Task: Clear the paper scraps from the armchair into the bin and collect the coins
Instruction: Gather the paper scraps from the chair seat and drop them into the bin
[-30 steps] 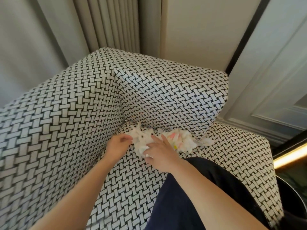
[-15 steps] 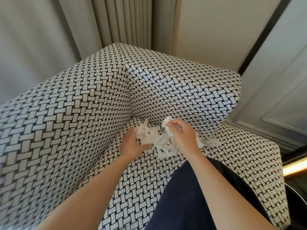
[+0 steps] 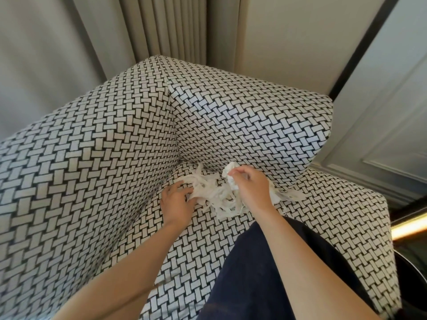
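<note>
Reaches both hands into the paper scraps (image 3: 215, 195) — a white tangle heaped in the back corner of the armchair (image 3: 92, 169) seat, against the backrest. Pinches a crumpled wad at the heap's top with the right hand (image 3: 250, 190), fingers curled round it. Grips loose strips at the heap's left edge with the left hand (image 3: 176, 202) — hands apart, tangle between them

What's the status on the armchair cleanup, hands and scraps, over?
Hands: right hand pinching a wad of paper scraps; left hand at the pile's edge, grip unclear. Scraps bunched in the armchair seat corner. No coins in view; nothing blocking.
</note>
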